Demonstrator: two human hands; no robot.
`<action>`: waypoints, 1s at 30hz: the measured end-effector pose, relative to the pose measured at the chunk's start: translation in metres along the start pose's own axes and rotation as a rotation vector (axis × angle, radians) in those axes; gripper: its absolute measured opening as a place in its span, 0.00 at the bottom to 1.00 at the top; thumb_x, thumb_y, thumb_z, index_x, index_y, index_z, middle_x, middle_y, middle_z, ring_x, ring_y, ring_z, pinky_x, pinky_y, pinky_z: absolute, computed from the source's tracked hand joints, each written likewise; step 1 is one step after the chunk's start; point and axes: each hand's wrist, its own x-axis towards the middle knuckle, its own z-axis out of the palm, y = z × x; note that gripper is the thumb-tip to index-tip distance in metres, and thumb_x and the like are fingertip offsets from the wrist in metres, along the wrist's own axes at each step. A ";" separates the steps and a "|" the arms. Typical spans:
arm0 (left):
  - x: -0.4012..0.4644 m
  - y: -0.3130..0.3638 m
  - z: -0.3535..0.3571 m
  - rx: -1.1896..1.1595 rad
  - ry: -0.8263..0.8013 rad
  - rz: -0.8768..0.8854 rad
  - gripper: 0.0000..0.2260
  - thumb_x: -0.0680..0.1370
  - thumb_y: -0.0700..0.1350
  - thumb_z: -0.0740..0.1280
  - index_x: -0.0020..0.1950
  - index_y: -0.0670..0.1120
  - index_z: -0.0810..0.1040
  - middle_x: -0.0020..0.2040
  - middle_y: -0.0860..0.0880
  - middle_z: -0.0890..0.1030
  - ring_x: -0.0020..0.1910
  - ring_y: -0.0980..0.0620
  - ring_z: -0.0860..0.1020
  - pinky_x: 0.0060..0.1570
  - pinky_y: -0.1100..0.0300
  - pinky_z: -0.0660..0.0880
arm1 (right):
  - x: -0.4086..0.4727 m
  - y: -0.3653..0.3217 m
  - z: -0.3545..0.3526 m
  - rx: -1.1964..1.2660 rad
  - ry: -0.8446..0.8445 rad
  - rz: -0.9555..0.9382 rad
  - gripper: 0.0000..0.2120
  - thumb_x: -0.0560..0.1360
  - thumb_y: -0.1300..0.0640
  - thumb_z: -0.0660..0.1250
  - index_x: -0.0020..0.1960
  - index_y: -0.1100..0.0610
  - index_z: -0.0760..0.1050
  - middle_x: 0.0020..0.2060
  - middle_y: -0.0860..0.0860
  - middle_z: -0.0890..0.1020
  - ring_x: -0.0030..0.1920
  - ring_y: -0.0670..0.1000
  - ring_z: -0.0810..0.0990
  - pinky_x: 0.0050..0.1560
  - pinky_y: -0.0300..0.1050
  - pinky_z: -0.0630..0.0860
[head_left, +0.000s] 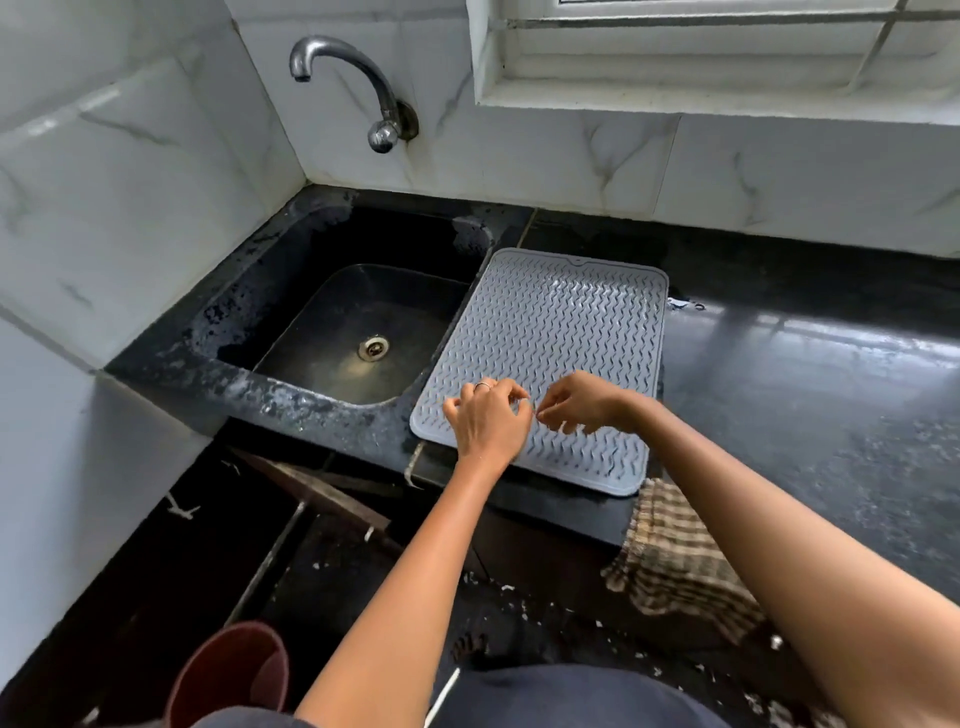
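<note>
A grey ribbed silicone mat (550, 332) lies flat on the black counter, just right of the sink, with its near edge reaching the counter's front. Both my hands hover over the near part of the mat, close together. My left hand (488, 415), with a ring on one finger, has its fingers curled and its thumb pointing toward the other hand. My right hand (576, 402) has its fingers curled down, tips at the mat's surface. I see nothing held in either hand.
A black sink (291, 291) with a metal drain sits left of the mat, under a wall tap (358, 83). Black countertop (810, 395) extends right. A checked cloth (675, 561) hangs from the counter edge. A reddish bucket (228, 675) stands on the floor.
</note>
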 end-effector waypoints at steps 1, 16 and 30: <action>-0.004 0.009 0.004 -0.025 -0.040 -0.003 0.09 0.78 0.51 0.62 0.53 0.54 0.79 0.58 0.50 0.78 0.61 0.48 0.70 0.60 0.50 0.60 | -0.005 0.008 -0.006 -0.056 -0.028 0.012 0.07 0.76 0.57 0.65 0.49 0.60 0.79 0.38 0.51 0.81 0.36 0.47 0.77 0.35 0.41 0.73; -0.073 0.130 0.050 0.213 -0.612 0.266 0.27 0.71 0.54 0.72 0.66 0.46 0.69 0.61 0.41 0.73 0.65 0.40 0.66 0.58 0.43 0.70 | -0.080 0.094 -0.025 -0.694 -0.189 0.346 0.29 0.61 0.50 0.80 0.59 0.52 0.76 0.57 0.50 0.79 0.57 0.55 0.78 0.53 0.52 0.77; -0.071 0.113 -0.034 -0.301 -0.907 0.142 0.10 0.77 0.51 0.68 0.37 0.50 0.73 0.33 0.54 0.72 0.34 0.57 0.69 0.39 0.60 0.65 | -0.145 0.122 -0.053 0.479 -0.444 -0.115 0.09 0.69 0.63 0.72 0.48 0.62 0.76 0.43 0.56 0.80 0.46 0.52 0.78 0.52 0.46 0.73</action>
